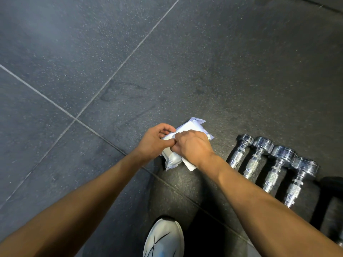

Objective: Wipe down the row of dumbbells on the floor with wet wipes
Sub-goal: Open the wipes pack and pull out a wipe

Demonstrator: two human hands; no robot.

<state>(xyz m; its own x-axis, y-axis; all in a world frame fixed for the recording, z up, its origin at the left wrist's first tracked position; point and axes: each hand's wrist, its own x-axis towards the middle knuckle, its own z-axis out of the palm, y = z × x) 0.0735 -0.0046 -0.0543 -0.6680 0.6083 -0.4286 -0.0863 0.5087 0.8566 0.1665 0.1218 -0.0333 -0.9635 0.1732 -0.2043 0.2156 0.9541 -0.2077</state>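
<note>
Both hands curl closed around a white wipes pack (174, 154) at frame centre: left hand (156, 141), right hand (193, 145). Dumbbells (269, 167) lie lower right, near the hands.

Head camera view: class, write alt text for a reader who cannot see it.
Both hands, left hand and right hand, hold a white wet wipes pack above a dark tiled floor. Four chrome dumbbells lie in a row to the right; a white shoe shows below.
</note>
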